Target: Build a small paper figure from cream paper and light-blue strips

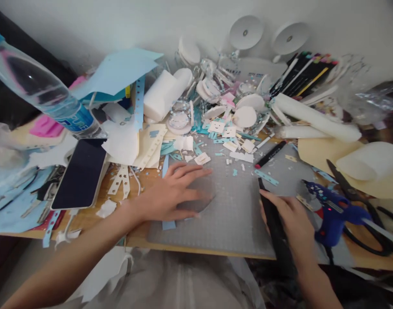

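Note:
My left hand point(180, 191) is spread over the left side of a grey translucent mat point(235, 231), its fingertips slightly blurred. Beneath it runs a light blue paper strip point(168, 225), its middle covered by the hand. I cannot tell whether the fingers press on the strip. At the mat's right side my right hand point(294, 227) is wrapped around a long black tool point(275, 223). The tool's narrow tip points away from me, and its exact kind is unclear. A dark marker with a red end point(270, 154) and a perforated blue strip point(266, 177) lie beyond it.
A blue glue gun point(334, 210) with a red light and black scissors point(352, 193) lie on the right. Paper scraps, white discs and small smiling-face pieces point(216, 126) crowd the back. A phone point(80, 174) and water bottle point(38, 86) are on the left.

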The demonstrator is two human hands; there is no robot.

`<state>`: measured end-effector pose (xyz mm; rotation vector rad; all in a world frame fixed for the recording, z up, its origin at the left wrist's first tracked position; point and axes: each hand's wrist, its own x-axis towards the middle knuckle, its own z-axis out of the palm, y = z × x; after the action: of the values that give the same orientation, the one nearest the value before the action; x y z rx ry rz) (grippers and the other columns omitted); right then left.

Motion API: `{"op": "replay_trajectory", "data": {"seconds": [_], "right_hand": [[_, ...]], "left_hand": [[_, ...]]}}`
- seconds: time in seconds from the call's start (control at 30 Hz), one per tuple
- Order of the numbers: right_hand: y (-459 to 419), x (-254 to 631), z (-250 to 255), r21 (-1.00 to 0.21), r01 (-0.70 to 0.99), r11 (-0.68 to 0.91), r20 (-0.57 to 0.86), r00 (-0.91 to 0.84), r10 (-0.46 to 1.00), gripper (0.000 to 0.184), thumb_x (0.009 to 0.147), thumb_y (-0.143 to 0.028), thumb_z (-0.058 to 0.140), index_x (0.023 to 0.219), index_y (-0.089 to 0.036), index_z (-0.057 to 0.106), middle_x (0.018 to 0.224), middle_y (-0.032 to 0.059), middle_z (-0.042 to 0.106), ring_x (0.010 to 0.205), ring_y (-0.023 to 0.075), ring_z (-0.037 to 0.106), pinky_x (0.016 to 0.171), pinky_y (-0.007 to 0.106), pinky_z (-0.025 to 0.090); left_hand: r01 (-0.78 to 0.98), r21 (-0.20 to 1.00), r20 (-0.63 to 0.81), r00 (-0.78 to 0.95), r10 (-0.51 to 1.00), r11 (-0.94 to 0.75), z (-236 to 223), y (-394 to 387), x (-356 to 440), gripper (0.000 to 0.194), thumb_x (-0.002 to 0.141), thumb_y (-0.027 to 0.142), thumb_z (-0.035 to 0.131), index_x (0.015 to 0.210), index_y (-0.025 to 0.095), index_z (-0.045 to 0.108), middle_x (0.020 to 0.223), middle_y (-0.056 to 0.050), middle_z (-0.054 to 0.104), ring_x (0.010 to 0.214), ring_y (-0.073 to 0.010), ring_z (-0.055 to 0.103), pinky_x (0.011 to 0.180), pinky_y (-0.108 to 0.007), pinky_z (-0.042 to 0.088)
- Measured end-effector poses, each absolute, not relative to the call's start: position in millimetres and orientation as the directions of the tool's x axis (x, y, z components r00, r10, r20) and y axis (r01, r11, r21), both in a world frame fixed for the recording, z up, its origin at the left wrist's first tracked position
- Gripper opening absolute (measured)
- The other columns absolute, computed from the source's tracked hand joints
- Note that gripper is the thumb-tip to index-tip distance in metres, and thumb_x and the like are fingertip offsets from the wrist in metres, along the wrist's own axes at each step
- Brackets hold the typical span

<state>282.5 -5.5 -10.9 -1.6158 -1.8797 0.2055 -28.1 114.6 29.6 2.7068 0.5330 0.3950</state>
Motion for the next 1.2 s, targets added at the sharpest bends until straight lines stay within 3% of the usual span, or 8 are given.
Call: {"op": "replay_trajectory", "data": {"seconds": [0.1, 0.33, 0.47, 0.57, 0.73, 0.9, 1.1, 1.2], "right_hand": [[-3, 286, -18, -0.421, 0.9, 0.11, 0.336, 0.042, 0.941, 0.037, 0.097, -0.034, 0.041, 0.127, -0.027, 0.062, 0.095, 0.0048, 0.056, 0.089, 0.0227, 0.057, 0.077, 0.037, 0.048], [3, 286, -22, -0.504, 0.863, 0.037, 0.277, 0.121, 0.953, 0.043, 0.093, -0.051, 0.042, 0.113, -0.026, 0.07, 0.093, 0.0043, 0.06, 0.086, 0.0221, 0.058, 0.076, 0.035, 0.049], [6, 284, -27, -0.474, 0.877, 0.08, 0.329, 0.092, 0.94, 0.038, 0.093, -0.041, 0.046, 0.117, -0.023, 0.068, 0.096, 0.0055, 0.059, 0.087, 0.0225, 0.057, 0.074, 0.035, 0.051], [5, 284, -30, -0.455, 0.877, 0.155, 0.367, 0.026, 0.93, 0.04, 0.09, -0.022, 0.042, 0.122, -0.022, 0.066, 0.099, 0.0069, 0.057, 0.088, 0.0217, 0.058, 0.077, 0.037, 0.052], [-1, 286, -17, -0.319, 0.903, 0.287, 0.415, -0.139, 0.899, 0.062, 0.077, -0.001, 0.04, 0.132, -0.022, 0.058, 0.109, 0.0119, 0.055, 0.096, 0.0241, 0.058, 0.083, 0.043, 0.052], [-10, 276, 24, -0.181, 0.916, 0.358, 0.548, -0.208, 0.81, 0.057, 0.078, 0.001, 0.041, 0.126, -0.022, 0.061, 0.118, 0.0139, 0.055, 0.101, 0.0282, 0.055, 0.086, 0.048, 0.047], [0, 244, 71, -0.37, 0.688, 0.624, 0.525, -0.398, 0.752, 0.047, 0.081, 0.004, 0.043, 0.112, -0.023, 0.064, 0.117, 0.0087, 0.058, 0.106, 0.0209, 0.057, 0.088, 0.037, 0.047], [26, 226, 75, -0.492, 0.563, 0.664, 0.439, -0.498, 0.748, 0.037, 0.087, -0.004, 0.048, 0.116, -0.023, 0.061, 0.118, 0.0078, 0.059, 0.112, 0.0192, 0.054, 0.097, 0.036, 0.044]], "left_hand": [[0.342, 0.35, 0.272, 0.854, 0.443, -0.872, 39, 107, -30, 0.023, 0.094, 0.035, 0.056, 0.111, 0.025, 0.068, 0.144, -0.01, 0.051, 0.135, -0.0284, 0.039, 0.11, -0.048, 0.028], [0.434, 0.41, 0.317, 0.757, 0.572, -0.802, 39, 93, -32, 0.021, 0.096, 0.017, 0.049, 0.11, 0.021, 0.064, 0.124, -0.01, 0.061, 0.112, -0.0218, 0.057, 0.098, -0.04, 0.045], [0.473, 0.394, 0.365, 0.706, 0.607, -0.788, 34, 94, -33, 0.032, 0.095, 0.008, 0.041, 0.118, 0.022, 0.058, 0.125, -0.011, 0.056, 0.108, -0.019, 0.058, 0.089, -0.034, 0.051], [0.52, 0.372, 0.348, 0.69, 0.635, -0.769, 37, 89, -32, 0.025, 0.098, 0.014, 0.042, 0.114, 0.02, 0.059, 0.11, -0.009, 0.061, 0.096, -0.0183, 0.061, 0.082, -0.033, 0.052], [0.616, 0.408, 0.139, 0.687, 0.713, -0.673, 39, 59, -22, 0.018, 0.097, 0.031, 0.051, 0.099, 0.018, 0.063, 0.095, -0.006, 0.063, 0.088, -0.0197, 0.062, 0.079, -0.033, 0.053], [0.678, 0.367, -0.024, 0.691, 0.723, -0.636, 28, 40, -13, 0.022, 0.098, 0.015, 0.041, 0.09, 0.016, 0.062, 0.09, -0.008, 0.062, 0.085, -0.0232, 0.059, 0.078, -0.039, 0.053], [0.669, 0.443, -0.006, 0.668, 0.744, -0.597, 33, 50, -12, 0.02, 0.097, 0.013, 0.037, 0.087, 0.017, 0.054, 0.09, -0.007, 0.06, 0.083, -0.0209, 0.058, 0.075, -0.035, 0.052], [0.596, 0.605, -0.059, 0.695, 0.716, -0.529, 51, 60, -12, 0.015, 0.099, 0.018, 0.037, 0.091, 0.019, 0.05, 0.087, -0.003, 0.06, 0.075, -0.016, 0.058, 0.067, -0.028, 0.048]]}}
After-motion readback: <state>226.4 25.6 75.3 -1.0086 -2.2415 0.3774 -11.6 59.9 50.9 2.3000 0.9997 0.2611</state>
